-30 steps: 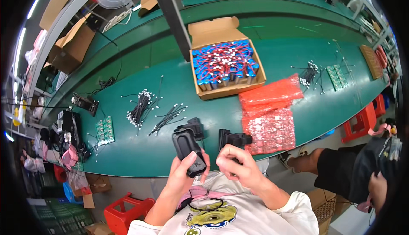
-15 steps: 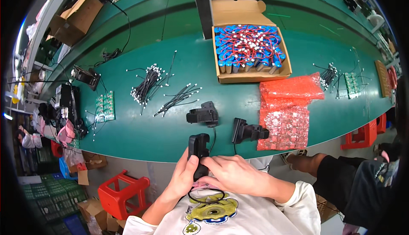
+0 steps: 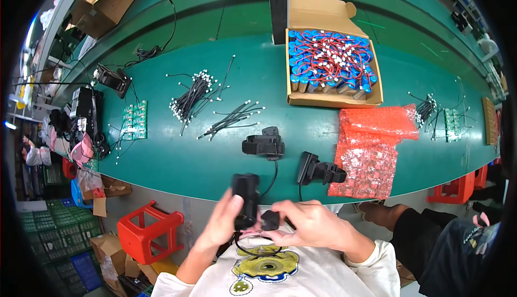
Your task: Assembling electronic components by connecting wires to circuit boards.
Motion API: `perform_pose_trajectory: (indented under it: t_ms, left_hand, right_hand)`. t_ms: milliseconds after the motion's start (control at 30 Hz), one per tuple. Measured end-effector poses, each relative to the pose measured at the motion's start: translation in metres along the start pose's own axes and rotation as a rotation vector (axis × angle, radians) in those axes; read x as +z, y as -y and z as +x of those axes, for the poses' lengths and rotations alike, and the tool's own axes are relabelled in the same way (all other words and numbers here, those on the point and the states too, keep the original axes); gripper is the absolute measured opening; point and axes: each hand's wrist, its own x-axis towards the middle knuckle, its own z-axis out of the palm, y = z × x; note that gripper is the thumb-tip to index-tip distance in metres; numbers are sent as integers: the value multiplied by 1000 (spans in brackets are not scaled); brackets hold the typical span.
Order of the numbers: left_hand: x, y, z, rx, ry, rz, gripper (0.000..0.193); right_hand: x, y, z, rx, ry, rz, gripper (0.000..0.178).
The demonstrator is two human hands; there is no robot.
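My left hand (image 3: 222,220) is closed around a black oblong device (image 3: 246,203), held upright just off the table's near edge and slightly blurred. Beside it, my right hand (image 3: 315,226) pinches a small black block-shaped piece (image 3: 271,220) between thumb and fingers. A gap shows between the two parts. A black cable (image 3: 258,255) loops below them in front of my shirt. On the table ahead lie a black strapped device (image 3: 264,144) and a second black device with a clamp-like end (image 3: 321,170), each trailing a cable toward me.
An open cardboard box (image 3: 334,102) of blue wired cylinders stands at the back. Red bubble wrap (image 3: 366,162) lies right of the devices. Black cable bundles (image 3: 194,99) and green circuit boards (image 3: 134,120) are at left. A red stool (image 3: 148,232) stands below; a person (image 3: 447,238) is at right.
The small black piece, in my right hand, has come apart from the oblong device, which has turned in my left hand. The view has shifted slightly, moving the table items rightward.
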Motion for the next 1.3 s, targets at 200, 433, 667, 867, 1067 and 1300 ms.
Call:
perform_pose_trajectory:
  t_ms: [200, 433, 667, 867, 1067, 1300]
  left_hand:
    - [-41, -42, 55, 99, -291, 822, 29]
    - [-44, -42, 79, 488, -505, 1407, 23]
    - [7, -55, 50, 706, -294, 1139, 103]
    - [55, -18, 102, 748, -467, 974, 99]
    - [66, -7, 123, 779, -479, 897, 81]
    - [53, -11, 96, 1184, -87, 536, 92]
  right_hand:
    - [-61, -2, -6, 273, -119, -142, 42]
    - [-108, -22, 30, 447, -163, -150, 36]
    - [-117, -58, 8, 523, -180, 467, 34]
    - [-119, -52, 0, 387, -79, 882, 30]
    - [-118, -59, -9, 377, -206, 794, 26]
    - [-104, -32, -3, 296, -280, 191, 36]
